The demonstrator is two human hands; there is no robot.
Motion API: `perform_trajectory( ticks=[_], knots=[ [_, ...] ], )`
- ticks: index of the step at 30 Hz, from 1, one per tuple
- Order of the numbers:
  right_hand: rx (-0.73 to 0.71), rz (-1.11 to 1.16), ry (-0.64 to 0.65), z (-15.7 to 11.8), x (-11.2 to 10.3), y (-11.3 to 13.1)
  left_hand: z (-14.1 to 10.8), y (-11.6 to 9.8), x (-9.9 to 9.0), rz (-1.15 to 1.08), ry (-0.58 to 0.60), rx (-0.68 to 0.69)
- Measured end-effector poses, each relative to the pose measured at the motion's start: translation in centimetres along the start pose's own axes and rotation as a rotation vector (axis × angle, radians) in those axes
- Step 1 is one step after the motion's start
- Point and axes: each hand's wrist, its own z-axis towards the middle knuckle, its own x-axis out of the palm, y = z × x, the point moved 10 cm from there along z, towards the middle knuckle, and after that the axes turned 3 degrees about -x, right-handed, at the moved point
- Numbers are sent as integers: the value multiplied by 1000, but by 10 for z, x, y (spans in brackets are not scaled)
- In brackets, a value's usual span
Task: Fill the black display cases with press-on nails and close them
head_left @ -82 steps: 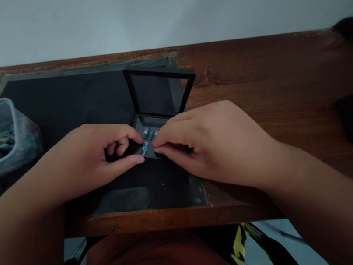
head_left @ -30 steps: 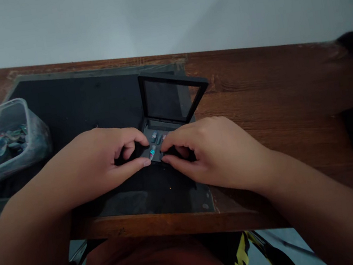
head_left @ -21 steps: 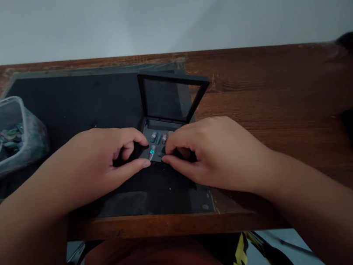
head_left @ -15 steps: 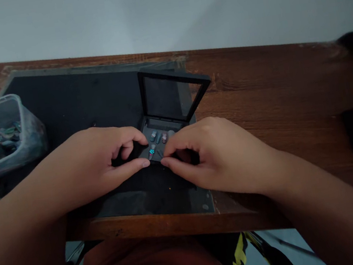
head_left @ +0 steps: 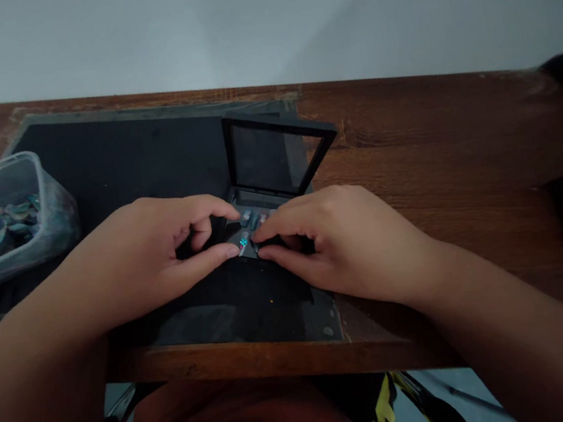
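A small black display case [head_left: 304,184] stands on the dark mat with its clear-windowed lid raised. Several decorated press-on nails [head_left: 246,217] lie inside, one with a shiny turquoise ornament. My left hand [head_left: 161,253] rests at the case's left side. Its thumb and index fingertips are apart, the thumb close to the ornamented nail [head_left: 244,243]. From the right, my right hand [head_left: 336,241] reaches over the front of the case. Its thumb and index tip nearly meet around a small dark nail [head_left: 255,246], and its fingers hide the case's right part.
At the left stands a clear plastic tub [head_left: 57,216] filled with many glossy, shell-like pieces [head_left: 4,231]. A dark mat [head_left: 146,157] is fixed to the brown wooden table [head_left: 436,152]. Dark objects sit at the right edge, and a pale wall rises behind.
My right index finger has shifted slightly left and down over the nails, covering more of them. My left hand is nearly in place. The whole view has shifted slightly.
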Motion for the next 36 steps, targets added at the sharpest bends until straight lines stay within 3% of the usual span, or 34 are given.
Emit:
perform_trajectory(
  ticks=[36],
  knots=[
    [34, -54, 37, 2, 4, 3, 7, -11, 13, -28, 69, 94]
  ],
)
